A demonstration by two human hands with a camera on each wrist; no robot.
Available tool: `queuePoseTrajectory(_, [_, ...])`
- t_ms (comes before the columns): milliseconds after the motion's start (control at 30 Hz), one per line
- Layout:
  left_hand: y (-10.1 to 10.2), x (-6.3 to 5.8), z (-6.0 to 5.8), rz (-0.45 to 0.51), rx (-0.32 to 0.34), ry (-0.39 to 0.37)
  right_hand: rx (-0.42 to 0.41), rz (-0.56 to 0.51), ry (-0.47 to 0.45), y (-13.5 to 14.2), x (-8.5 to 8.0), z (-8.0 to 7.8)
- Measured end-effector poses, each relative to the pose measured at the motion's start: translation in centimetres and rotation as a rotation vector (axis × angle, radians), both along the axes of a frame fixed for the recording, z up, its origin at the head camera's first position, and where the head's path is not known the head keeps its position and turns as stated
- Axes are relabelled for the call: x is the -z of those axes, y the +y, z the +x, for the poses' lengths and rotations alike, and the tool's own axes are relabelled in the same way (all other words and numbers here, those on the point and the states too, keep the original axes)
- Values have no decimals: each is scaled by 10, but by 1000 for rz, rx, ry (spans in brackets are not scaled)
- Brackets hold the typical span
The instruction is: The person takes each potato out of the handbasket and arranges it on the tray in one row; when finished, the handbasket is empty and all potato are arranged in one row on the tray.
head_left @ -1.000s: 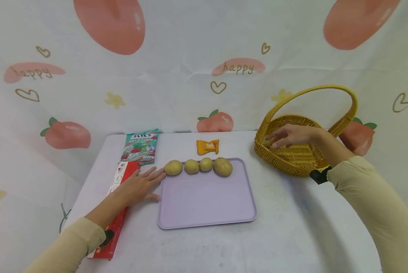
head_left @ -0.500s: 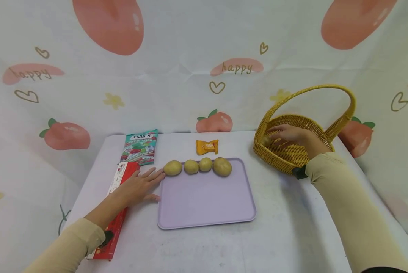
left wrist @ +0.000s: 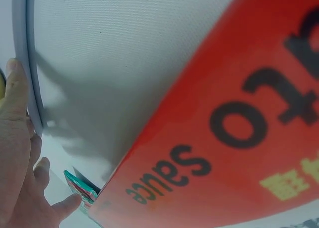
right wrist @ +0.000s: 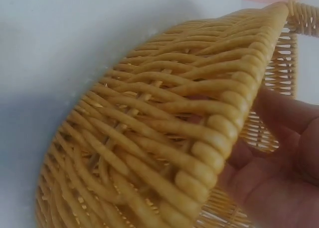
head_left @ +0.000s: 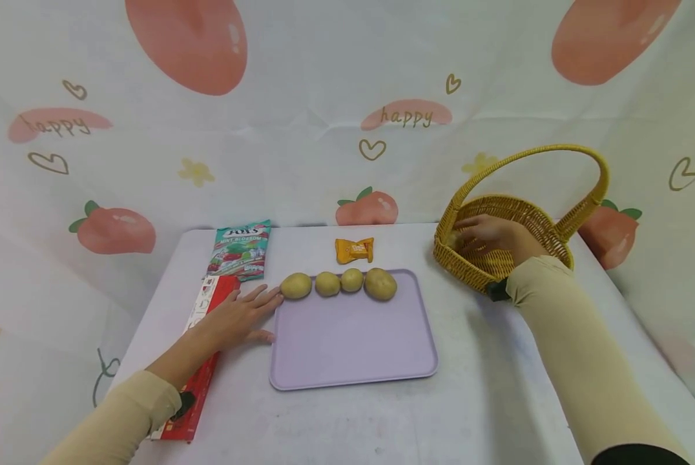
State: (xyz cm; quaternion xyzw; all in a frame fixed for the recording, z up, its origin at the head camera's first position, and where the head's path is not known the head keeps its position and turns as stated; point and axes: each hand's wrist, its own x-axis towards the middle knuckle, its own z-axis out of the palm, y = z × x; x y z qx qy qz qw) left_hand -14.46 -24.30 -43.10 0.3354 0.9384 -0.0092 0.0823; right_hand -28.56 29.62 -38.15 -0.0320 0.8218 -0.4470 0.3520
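Note:
My left hand (head_left: 241, 321) lies palm down with fingers spread, fingertips against the left edge of a lilac tray (head_left: 353, 342) and next to the leftmost potato (head_left: 296, 286). Several potatoes stand in a row along the tray's far edge, the largest potato (head_left: 380, 285) at the right end. In the left wrist view the left hand (left wrist: 17, 173) holds nothing. My right hand (head_left: 493, 236) reaches into a yellow wicker basket (head_left: 469, 271), fingers curved about a potato (head_left: 455, 241) at its left end. The basket wall hides its fingertips in the right wrist view.
A red tomato sauce box (head_left: 199, 387) lies under the left forearm. Behind it is a green candy bag (head_left: 239, 250). A small orange packet (head_left: 354, 250) lies beyond the tray. The basket's tall handle (head_left: 542, 150) arches over the right hand. A printed cloth hangs behind the table.
My right forearm has swung to the left, and the right hand has turned inside the basket, its fingers drawn closer about the potato. The left hand and the potatoes on the tray stay put.

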Motion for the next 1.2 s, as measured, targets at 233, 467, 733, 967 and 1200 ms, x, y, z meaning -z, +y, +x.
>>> queuePoseTrajectory(233, [2, -2, 0, -5, 5, 5, 50, -7, 6, -4, 4, 0])
queuePoseTrajectory(467, [1, -3, 0, -11, 4, 6, 54, 17, 65, -6, 6, 3])
queuePoseTrajectory(733, [0, -1, 1, 0, 11, 21, -3, -27, 111, 3, 4, 5])
queuePoseTrajectory(967, [-2, 5, 0, 16, 30, 55, -83, -24, 120, 17, -12, 8])
queuePoseTrajectory(1200, [-3, 5, -1, 29, 33, 59, -151, -12, 169, 33, -34, 19])
